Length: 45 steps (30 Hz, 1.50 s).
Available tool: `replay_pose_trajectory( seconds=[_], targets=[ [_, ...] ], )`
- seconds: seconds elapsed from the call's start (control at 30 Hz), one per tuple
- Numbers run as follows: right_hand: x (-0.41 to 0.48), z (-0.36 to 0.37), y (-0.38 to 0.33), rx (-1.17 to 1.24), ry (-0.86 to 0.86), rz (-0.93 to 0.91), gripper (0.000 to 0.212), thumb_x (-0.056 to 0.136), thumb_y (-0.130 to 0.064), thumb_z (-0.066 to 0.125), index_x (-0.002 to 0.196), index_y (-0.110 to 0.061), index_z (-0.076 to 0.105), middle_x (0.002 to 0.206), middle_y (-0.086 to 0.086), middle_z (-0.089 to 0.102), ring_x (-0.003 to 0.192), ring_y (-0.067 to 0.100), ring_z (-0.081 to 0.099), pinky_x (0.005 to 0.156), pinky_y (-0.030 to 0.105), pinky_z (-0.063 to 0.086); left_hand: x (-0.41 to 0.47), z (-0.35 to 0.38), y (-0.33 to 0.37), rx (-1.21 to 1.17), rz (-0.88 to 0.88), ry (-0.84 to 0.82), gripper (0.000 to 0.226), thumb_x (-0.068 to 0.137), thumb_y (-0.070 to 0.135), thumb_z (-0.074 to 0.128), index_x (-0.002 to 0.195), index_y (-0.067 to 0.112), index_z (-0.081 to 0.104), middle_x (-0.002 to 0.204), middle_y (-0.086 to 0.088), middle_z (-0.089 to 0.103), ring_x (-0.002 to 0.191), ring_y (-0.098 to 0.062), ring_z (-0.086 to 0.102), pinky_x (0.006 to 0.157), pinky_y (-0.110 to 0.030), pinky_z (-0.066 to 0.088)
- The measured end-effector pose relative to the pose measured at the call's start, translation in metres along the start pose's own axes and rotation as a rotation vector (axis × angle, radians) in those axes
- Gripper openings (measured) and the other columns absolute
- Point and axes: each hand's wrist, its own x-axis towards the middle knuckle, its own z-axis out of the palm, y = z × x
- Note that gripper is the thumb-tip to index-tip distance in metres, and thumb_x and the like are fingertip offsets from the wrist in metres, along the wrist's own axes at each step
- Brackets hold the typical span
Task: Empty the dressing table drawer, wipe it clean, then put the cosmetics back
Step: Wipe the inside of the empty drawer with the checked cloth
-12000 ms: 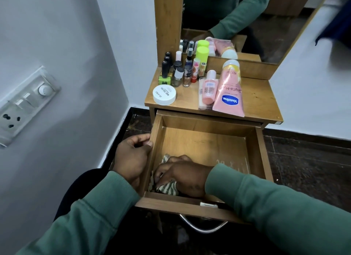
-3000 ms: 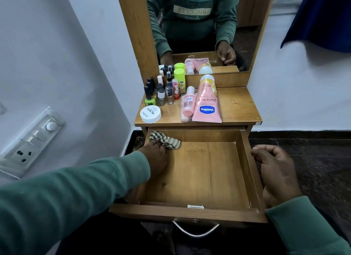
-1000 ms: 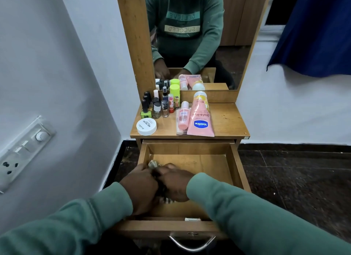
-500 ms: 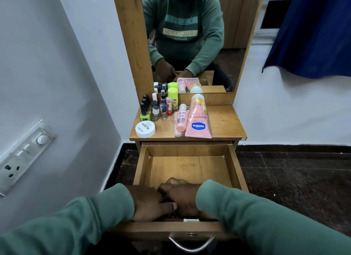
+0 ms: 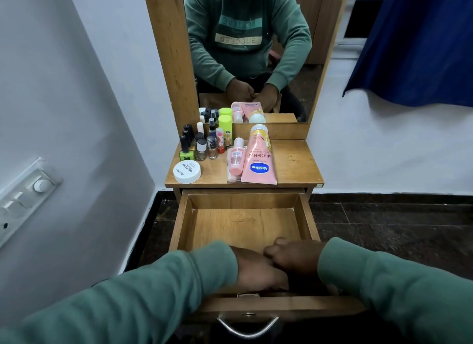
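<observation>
Fingers: the right hand's (image 5: 294,260) fingers (image 5: 273,252) are curled, knuckles up; the left hand's (image 5: 256,272) are tucked under it. What they hold cannot be told.
Drawer (image 5: 243,200): pulled out below the table (image 5: 294,164), a shallow box of smooth, grained wood; both hands are at its front edge.
Handle (image 5: 247,328): curved metal bar.
Cosmetics: on the table, a flat pink tube (image 5: 259,162), a small pink bottle (image 5: 236,156), a round white jar (image 5: 186,172) and clustered polish bottles (image 5: 201,145).
Mirror (image 5: 250,49): upright and wood-framed, behind them.

Both sleeved forearms angled inward. Left hand (image 5: 258,272) lay fairly flat, fingers pointing right, touching right hand (image 5: 291,260), whose fingers curled under, knuckles up.
</observation>
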Motion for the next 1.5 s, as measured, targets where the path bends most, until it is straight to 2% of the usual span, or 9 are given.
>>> replay_pose_trajectory(
  seconds=[0.13, 0.2, 0.3, 0.43, 0.6, 0.83, 1.1, 1.37, 1.5],
  targets=[
    [-0.014, -0.002, 0.003, -0.074, -0.085, 0.078, 0.046, 0.103, -0.019, 0.053, 0.149, -0.017, 0.043, 0.15, 0.004, 0.041, 0.129, 0.028, 0.041, 0.098, 0.044, 0.05, 0.015, 0.001, 0.014, -0.176, 0.034, -0.079, 0.032, 0.1, 0.041, 0.044, 0.082, 0.019, 0.058, 0.078, 0.0, 0.054, 0.076, -0.016, 0.048, 0.071, -0.032, 0.038],
    [-0.018, -0.002, 0.001, -0.096, -0.07, 0.112, 0.043, 0.103, -0.02, 0.053, 0.146, -0.016, 0.046, 0.147, 0.005, 0.044, 0.128, 0.028, 0.045, 0.099, 0.044, 0.051, 0.016, 0.0, 0.015, -0.167, 0.04, -0.074, 0.033, 0.102, 0.042, 0.042, 0.094, 0.016, 0.061, 0.086, -0.003, 0.059, 0.081, -0.017, 0.053, 0.078, -0.033, 0.042],
    [-0.022, 0.004, 0.001, -0.118, 0.02, 0.173, 0.041, 0.105, -0.026, 0.048, 0.145, -0.021, 0.045, 0.143, 0.008, 0.047, 0.124, 0.03, 0.052, 0.096, 0.045, 0.051, 0.015, 0.0, 0.01, -0.042, 0.078, 0.012, 0.042, 0.102, 0.043, 0.038, 0.121, 0.015, 0.063, 0.124, -0.012, 0.065, 0.114, -0.028, 0.058, 0.105, -0.044, 0.043],
    [-0.014, 0.01, 0.009, -0.263, 0.133, 0.285, 0.043, 0.106, -0.033, 0.04, 0.146, -0.018, 0.042, 0.15, 0.013, 0.047, 0.136, 0.032, 0.043, 0.111, 0.046, 0.036, 0.018, -0.008, 0.007, 0.157, 0.131, 0.134, 0.045, 0.107, 0.039, 0.033, 0.132, 0.013, 0.061, 0.135, -0.014, 0.061, 0.12, -0.03, 0.055, 0.107, -0.042, 0.04],
    [-0.001, 0.023, 0.014, -0.331, 0.176, 0.368, 0.058, 0.109, -0.033, 0.026, 0.156, 0.001, 0.022, 0.162, 0.026, 0.025, 0.15, 0.035, 0.025, 0.12, 0.048, 0.022, 0.036, -0.005, -0.008, 0.4, 0.172, 0.25, 0.059, 0.106, 0.043, 0.026, 0.157, 0.013, 0.033, 0.166, -0.013, 0.028, 0.152, -0.026, 0.026, 0.125, -0.044, 0.019],
    [0.021, 0.021, 0.013, -0.156, 0.297, 0.424, 0.061, 0.109, -0.029, 0.029, 0.159, -0.002, 0.007, 0.164, 0.024, 0.019, 0.148, 0.034, 0.029, 0.12, 0.046, 0.029, 0.062, -0.008, -0.02, 0.544, 0.043, 0.498, 0.071, 0.101, 0.044, 0.031, 0.16, 0.005, 0.019, 0.168, -0.014, 0.02, 0.156, -0.025, 0.017, 0.128, -0.042, 0.006],
    [0.015, 0.04, -0.004, -0.089, 0.212, 0.307, 0.063, 0.11, -0.022, 0.027, 0.159, -0.007, -0.01, 0.167, 0.023, -0.011, 0.155, 0.038, -0.004, 0.127, 0.046, 0.012, 0.053, -0.026, -0.042, 0.717, -0.129, 0.505, 0.073, 0.102, 0.048, 0.02, 0.159, 0.002, 0.018, 0.165, -0.018, 0.027, 0.154, -0.032, 0.022, 0.126, -0.05, 0.003],
    [0.043, 0.011, -0.014, -0.027, 0.227, 0.193, 0.071, 0.104, -0.029, 0.045, 0.162, -0.018, 0.006, 0.17, 0.009, 0.0, 0.157, 0.025, 0.0, 0.126, 0.043, 0.006, 0.035, -0.012, -0.079, 0.84, -0.212, 0.549, 0.079, 0.099, 0.044, 0.037, 0.16, 0.003, 0.009, 0.166, -0.022, 0.019, 0.155, -0.039, 0.015, 0.124, -0.057, -0.002],
    [0.074, -0.003, -0.029, 0.006, 0.429, 0.169, 0.059, 0.099, -0.025, 0.052, 0.154, -0.019, 0.034, 0.162, 0.008, 0.033, 0.146, 0.028, 0.033, 0.122, 0.042, 0.026, 0.02, -0.008, -0.104, 0.848, -0.283, 0.548, 0.079, 0.101, 0.044, 0.036, 0.16, 0.002, 0.005, 0.166, -0.023, 0.017, 0.154, -0.042, 0.013, 0.126, -0.058, -0.003]
  ],
)
